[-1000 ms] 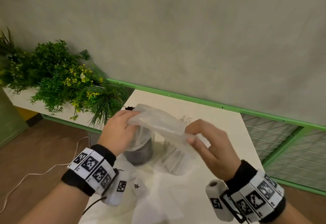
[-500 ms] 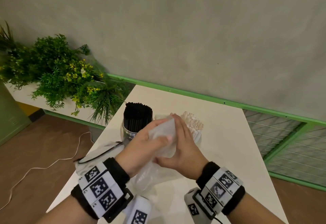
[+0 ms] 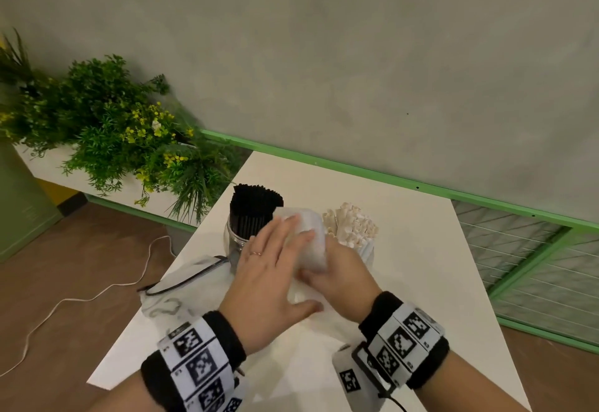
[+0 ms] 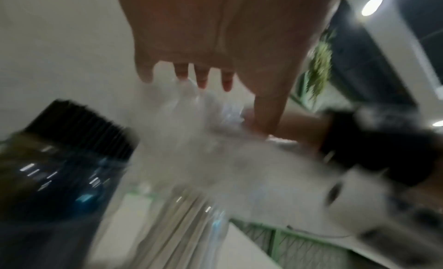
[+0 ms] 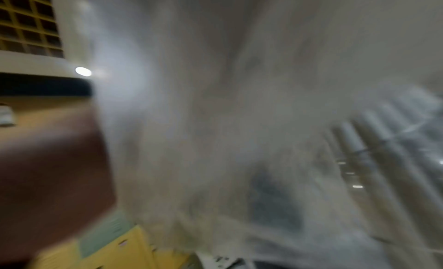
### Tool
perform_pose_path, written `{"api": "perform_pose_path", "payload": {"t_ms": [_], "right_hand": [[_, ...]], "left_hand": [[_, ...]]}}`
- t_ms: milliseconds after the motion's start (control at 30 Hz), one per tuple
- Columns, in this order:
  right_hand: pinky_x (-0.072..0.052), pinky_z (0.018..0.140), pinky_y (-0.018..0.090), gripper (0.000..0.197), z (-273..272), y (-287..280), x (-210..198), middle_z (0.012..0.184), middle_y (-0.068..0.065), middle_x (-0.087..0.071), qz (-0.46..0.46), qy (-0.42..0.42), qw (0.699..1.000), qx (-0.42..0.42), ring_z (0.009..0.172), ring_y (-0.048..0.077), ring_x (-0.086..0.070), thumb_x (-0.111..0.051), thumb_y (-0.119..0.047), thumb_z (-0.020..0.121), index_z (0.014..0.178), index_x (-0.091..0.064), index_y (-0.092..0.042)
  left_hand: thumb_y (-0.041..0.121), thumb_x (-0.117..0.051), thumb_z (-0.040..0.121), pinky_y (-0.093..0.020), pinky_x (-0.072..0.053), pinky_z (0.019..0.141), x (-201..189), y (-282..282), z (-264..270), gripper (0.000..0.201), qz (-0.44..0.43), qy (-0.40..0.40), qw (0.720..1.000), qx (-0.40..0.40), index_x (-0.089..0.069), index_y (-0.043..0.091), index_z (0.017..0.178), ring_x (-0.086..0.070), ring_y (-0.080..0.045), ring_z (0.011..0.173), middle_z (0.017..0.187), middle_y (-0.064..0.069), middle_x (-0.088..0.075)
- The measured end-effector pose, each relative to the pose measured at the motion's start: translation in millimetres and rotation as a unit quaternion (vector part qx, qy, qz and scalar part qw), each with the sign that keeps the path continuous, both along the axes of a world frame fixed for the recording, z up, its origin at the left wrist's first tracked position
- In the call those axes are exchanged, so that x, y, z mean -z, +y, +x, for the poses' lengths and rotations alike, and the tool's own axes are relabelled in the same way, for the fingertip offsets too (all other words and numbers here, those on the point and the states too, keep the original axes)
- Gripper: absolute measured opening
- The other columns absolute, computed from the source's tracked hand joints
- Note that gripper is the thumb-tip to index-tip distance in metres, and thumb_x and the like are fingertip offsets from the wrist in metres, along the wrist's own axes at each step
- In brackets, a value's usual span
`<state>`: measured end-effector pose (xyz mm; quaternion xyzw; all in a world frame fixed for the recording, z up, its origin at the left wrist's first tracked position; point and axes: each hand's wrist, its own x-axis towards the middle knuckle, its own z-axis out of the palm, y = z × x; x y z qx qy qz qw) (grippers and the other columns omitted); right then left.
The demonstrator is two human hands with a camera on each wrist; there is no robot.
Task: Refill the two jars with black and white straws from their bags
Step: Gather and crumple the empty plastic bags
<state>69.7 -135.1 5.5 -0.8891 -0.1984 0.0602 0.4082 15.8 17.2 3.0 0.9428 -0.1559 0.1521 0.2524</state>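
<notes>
Straws, black [image 3: 256,209]: a full bundle standing upright in a clear jar [image 3: 234,243] near the left edge of the white table [image 3: 411,269], toward the far end. Straws, white [image 3: 351,225]: a second bundle upright in a jar [image 3: 368,254] just right of the first, partly hidden behind the hands. Clear plastic bag [image 3: 308,239]: empty and crumpled, held up in front of both jars, between the two hands. Left hand [image 3: 272,277]: fingers straight and spread, palm pressed flat against the bag; a ring on one finger. Right hand [image 3: 337,278]: on the bag's other side, pressing toward the left hand; whether its fingers curl round the plastic cannot be told. Second bag [image 3: 181,278], with a dark rim: flat on the table at the left edge, beside the black straws' jar. Green plants [image 3: 120,129]: on a ledge past the table's far left corner. Wrist views: too blurred to add detail.
</notes>
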Motion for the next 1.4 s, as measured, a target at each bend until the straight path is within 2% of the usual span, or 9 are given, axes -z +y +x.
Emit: {"api": "perform_pose_path", "payload": {"t_ms": [133, 400, 533, 700, 867, 1033, 1167, 1300, 1400], "right_hand": [[-0.049, 0.069, 0.028, 0.021, -17, 11, -13, 0.084, 0.001, -0.066, 0.029, -0.003, 0.995, -0.091, 0.077, 0.016, -0.062, -0.067, -0.031, 0.074, 0.089, -0.058, -0.018], [-0.04, 0.085, 0.022, 0.028, -14, 4, -23, 0.105, -0.007, -0.054, 0.061, -0.148, 0.987, 0.015, 0.099, 0.012, -0.05, -0.071, -0.03, 0.084, 0.11, -0.063, -0.023], [-0.044, 0.078, 0.01, 0.071, -25, 6, -23, 0.123, -0.01, -0.038, 0.094, 0.098, 0.991, -0.001, 0.107, -0.001, -0.049, -0.062, -0.058, 0.075, 0.137, -0.039, -0.031], [-0.041, 0.085, 0.004, 0.105, -13, 15, -14, 0.13, -0.008, -0.028, 0.139, 0.1, 0.985, 0.028, 0.114, -0.009, -0.039, -0.081, -0.059, 0.06, 0.145, -0.027, -0.027], [-0.053, 0.073, 0.021, 0.058, -9, 12, -9, 0.096, -0.006, -0.067, 0.273, 0.139, 0.952, 0.005, 0.088, 0.008, -0.065, -0.088, -0.029, 0.055, 0.104, -0.059, -0.018], [-0.049, 0.064, 0.017, 0.039, -4, 10, -10, 0.082, 0.001, -0.059, 0.263, 0.003, 0.956, 0.129, 0.068, 0.003, -0.055, -0.086, -0.023, 0.07, 0.091, -0.054, -0.013], [-0.038, 0.086, 0.011, 0.034, 13, -4, -9, 0.098, -0.008, -0.045, 0.231, -0.157, 0.939, 0.201, 0.093, 0.005, -0.048, -0.079, -0.021, 0.077, 0.087, -0.046, -0.021], [-0.035, 0.084, 0.011, 0.033, 0, 10, -5, 0.098, -0.004, -0.045, 0.23, -0.224, 0.939, 0.125, 0.094, 0.006, -0.046, -0.076, -0.01, 0.071, 0.086, -0.047, -0.015], [-0.042, 0.079, 0.022, 0.031, -20, 23, 3, 0.095, 0.0, -0.049, 0.262, -0.167, 0.95, 0.025, 0.092, 0.013, -0.049, -0.069, -0.011, 0.071, 0.087, -0.046, -0.025]], "left_hand": [[0.066, -0.068, 0.056, -0.022, -0.026, 0.11, 11, 12, 9, 0.106, -0.076, 0.094, 0.993, 0.005, -0.017, 0.038, 0.145, -0.027, 0.001, 0.134, 0.145, 0.022, -0.028], [0.035, -0.08, 0.07, -0.019, -0.044, 0.061, 11, 34, 22, 0.041, -0.239, 0.116, 0.948, -0.178, -0.049, 0.032, 0.098, -0.059, -0.004, 0.076, 0.082, 0.014, -0.062], [0.033, -0.079, 0.072, -0.03, -0.049, 0.067, 10, 28, 19, 0.046, -0.263, 0.106, 0.945, -0.165, -0.046, 0.026, 0.104, -0.061, -0.008, 0.08, 0.086, 0.01, -0.062], [0.025, -0.071, 0.075, -0.024, -0.05, 0.067, 4, 7, 10, 0.041, -0.271, 0.112, 0.954, -0.058, -0.045, 0.027, 0.107, -0.063, -0.005, 0.08, 0.089, 0.008, -0.065], [0.024, -0.072, 0.074, -0.017, -0.047, 0.064, -5, 4, 11, 0.042, -0.26, 0.161, 0.952, -0.002, -0.043, 0.03, 0.103, -0.062, 0.001, 0.079, 0.089, 0.009, -0.063], [0.065, -0.068, 0.062, -0.024, -0.037, 0.095, 3, 14, 9, 0.089, -0.157, 0.102, 0.98, -0.065, -0.025, 0.029, 0.131, -0.04, -0.008, 0.113, 0.122, 0.008, -0.038], [0.076, -0.047, 0.07, -0.021, -0.043, 0.087, -3, 33, -4, 0.067, -0.144, 0.137, 0.976, -0.086, -0.036, 0.036, 0.122, -0.048, 0.001, 0.097, 0.114, 0.011, -0.044], [0.082, -0.052, 0.062, -0.033, -0.057, 0.081, -13, 20, -8, 0.089, -0.415, 0.379, 0.827, 0.031, -0.013, 0.057, 0.139, -0.064, -0.005, 0.103, 0.129, 0.024, -0.047], [0.081, -0.061, 0.059, -0.048, -0.056, 0.082, -19, 6, 1, 0.095, -0.561, 0.36, 0.745, 0.028, -0.03, 0.042, 0.14, -0.067, -0.022, 0.105, 0.123, 0.003, -0.063]]}}
